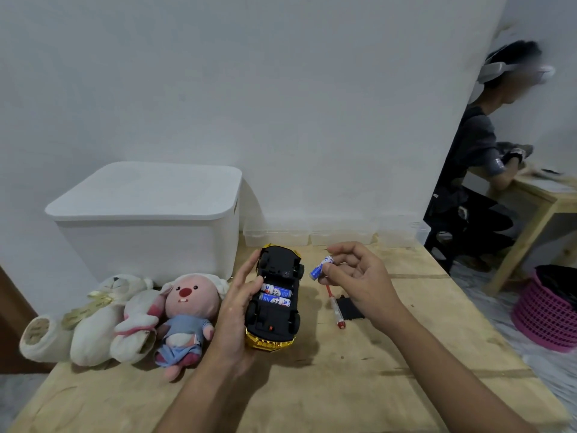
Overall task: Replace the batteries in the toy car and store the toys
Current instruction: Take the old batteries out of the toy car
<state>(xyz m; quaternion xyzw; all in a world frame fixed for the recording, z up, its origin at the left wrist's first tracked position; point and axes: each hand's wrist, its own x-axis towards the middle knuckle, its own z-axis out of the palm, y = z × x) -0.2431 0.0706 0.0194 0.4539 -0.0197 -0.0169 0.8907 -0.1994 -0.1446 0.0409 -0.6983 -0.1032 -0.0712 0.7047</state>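
Toy car upside down in left hand, one battery pinched in right.

Left hand cups the overturned toy car from its left side, fingers curled along the chassis; the car's gold nose touches the plywood table. Two blue-white batteries sit side by side in the open compartment. Right hand pinches a third battery between thumb and fingertips, just right of the car. Beneath that hand: red-handled screwdriver and black battery cover. Left of car: pink plush, cream plush. Behind: lidded white storage box, clear trays along the wall.
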